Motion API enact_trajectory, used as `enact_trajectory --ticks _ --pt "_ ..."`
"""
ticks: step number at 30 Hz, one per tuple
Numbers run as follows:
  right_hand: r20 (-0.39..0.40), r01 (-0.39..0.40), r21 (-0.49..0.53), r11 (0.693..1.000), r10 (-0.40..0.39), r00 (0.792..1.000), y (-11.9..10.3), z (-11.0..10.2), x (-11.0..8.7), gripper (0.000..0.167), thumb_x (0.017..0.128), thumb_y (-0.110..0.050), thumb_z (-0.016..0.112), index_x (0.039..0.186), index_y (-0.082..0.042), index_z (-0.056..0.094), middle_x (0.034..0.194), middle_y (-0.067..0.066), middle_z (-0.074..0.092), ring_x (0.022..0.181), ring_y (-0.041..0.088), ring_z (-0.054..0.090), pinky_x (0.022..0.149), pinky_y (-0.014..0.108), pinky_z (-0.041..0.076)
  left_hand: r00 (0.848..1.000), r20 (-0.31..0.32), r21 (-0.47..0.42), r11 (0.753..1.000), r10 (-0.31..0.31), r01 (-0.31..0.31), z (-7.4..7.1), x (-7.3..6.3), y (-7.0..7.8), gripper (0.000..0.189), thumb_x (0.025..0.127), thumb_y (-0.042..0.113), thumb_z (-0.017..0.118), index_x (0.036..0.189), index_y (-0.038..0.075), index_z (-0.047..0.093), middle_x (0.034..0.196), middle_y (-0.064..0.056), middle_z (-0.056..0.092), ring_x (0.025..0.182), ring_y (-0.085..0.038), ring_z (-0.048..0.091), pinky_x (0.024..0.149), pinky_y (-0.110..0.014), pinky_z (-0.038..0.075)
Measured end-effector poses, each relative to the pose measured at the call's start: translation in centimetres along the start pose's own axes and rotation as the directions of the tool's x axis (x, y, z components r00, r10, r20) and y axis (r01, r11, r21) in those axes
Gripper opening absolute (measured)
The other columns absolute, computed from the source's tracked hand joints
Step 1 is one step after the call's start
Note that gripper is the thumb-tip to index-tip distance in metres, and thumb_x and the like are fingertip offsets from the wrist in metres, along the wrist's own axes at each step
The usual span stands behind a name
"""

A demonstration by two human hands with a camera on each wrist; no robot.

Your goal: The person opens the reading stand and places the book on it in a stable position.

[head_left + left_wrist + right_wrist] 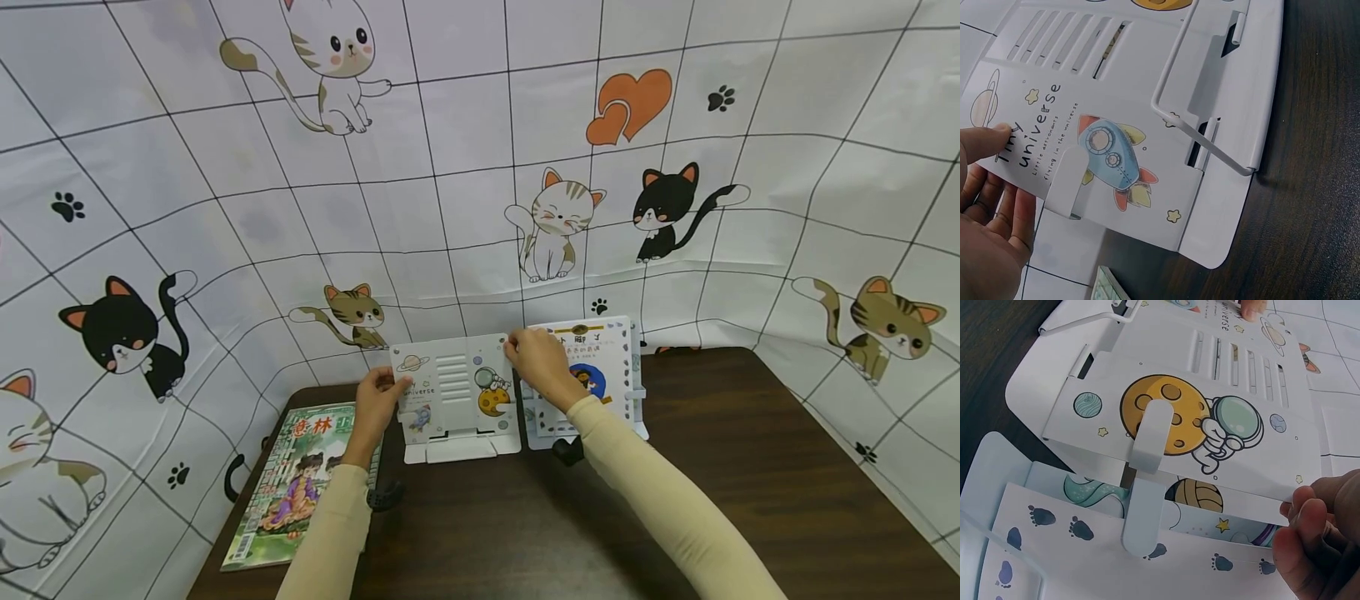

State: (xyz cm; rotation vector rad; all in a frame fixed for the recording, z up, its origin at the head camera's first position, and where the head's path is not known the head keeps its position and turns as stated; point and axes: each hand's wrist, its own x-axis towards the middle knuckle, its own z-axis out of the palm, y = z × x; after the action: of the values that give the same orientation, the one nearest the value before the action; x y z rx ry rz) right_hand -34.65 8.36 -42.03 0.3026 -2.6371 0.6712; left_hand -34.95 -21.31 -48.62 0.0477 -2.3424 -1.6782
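A white book stand [455, 396] printed with a planet, a rocket and an astronaut stands upright and leaning back on the table. My left hand [375, 408] pinches its left edge, thumb on the front panel and fingers behind, as the left wrist view shows. At its top right corner, my right hand [542, 360] pinches the panel's edge. A second, pale stand [637, 407] is close on the right, partly behind my right forearm. It carries a white booklet [613, 358] with footprints along its border. In the right wrist view, page clips [1152, 434] show on both stands.
A colourful magazine [292, 483] lies flat on the dark wooden table [480, 533], at the left and partly under my left forearm. Behind the table hangs a white cloth [465, 208] with grid lines and cartoon cats. A black curved object [234, 477] is at the left table edge.
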Motion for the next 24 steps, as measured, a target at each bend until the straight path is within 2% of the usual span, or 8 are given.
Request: enact_trajectory --ticks 8,13,19,24 --pt "0.024 -0.020 -0.001 1.000 0.020 1.000 0.3 0.1 0.0 0.024 0.107 -0.023 0.066 0.105 -0.003 0.079 0.077 0.009 0.073 0.054 0.014 0.056 0.048 0.024 0.041 1.000 0.011 -0.012 1.000 0.006 -0.005 0.1 -0.1 0.0 0.038 0.101 0.017 0.076 0.129 -0.004 0.062 0.121 -0.022 0.066 0.098 -0.013 0.058 0.077 -0.014 0.047" --pt "0.022 -0.020 0.012 1.000 0.020 1.000 0.0 -0.5 -0.7 0.022 0.107 -0.021 0.066 0.105 -0.003 0.078 0.070 0.006 0.069 0.050 0.013 0.054 0.046 0.024 0.038 0.999 0.031 -0.032 0.999 0.029 -0.028 -0.6 -0.2 0.1 0.038 0.101 0.014 0.075 0.132 -0.003 0.061 0.127 -0.023 0.063 0.099 -0.010 0.058 0.079 -0.013 0.047" --pt "0.001 0.062 0.073 0.995 -0.062 0.998 -1.2 -1.3 -2.5 0.017 0.105 -0.020 0.067 0.104 -0.006 0.077 0.057 0.000 0.060 0.043 0.010 0.045 0.041 0.022 0.029 0.998 0.040 0.012 0.999 0.041 -0.042 -3.0 -1.2 0.2 0.035 0.106 0.015 0.068 0.137 -0.001 0.060 0.128 -0.022 0.063 0.099 -0.007 0.062 0.086 -0.020 0.056" --pt "0.040 0.133 0.175 0.976 -0.142 0.989 -2.9 -0.9 -4.3 0.012 0.102 -0.018 0.072 0.102 -0.008 0.078 0.067 0.002 0.071 0.048 0.006 0.053 0.043 0.020 0.034 0.999 0.039 0.081 0.996 0.023 -0.026 -5.6 -2.8 -0.1 0.030 0.109 0.018 0.063 0.134 0.001 0.063 0.127 -0.020 0.065 0.101 -0.012 0.064 0.088 -0.028 0.060"
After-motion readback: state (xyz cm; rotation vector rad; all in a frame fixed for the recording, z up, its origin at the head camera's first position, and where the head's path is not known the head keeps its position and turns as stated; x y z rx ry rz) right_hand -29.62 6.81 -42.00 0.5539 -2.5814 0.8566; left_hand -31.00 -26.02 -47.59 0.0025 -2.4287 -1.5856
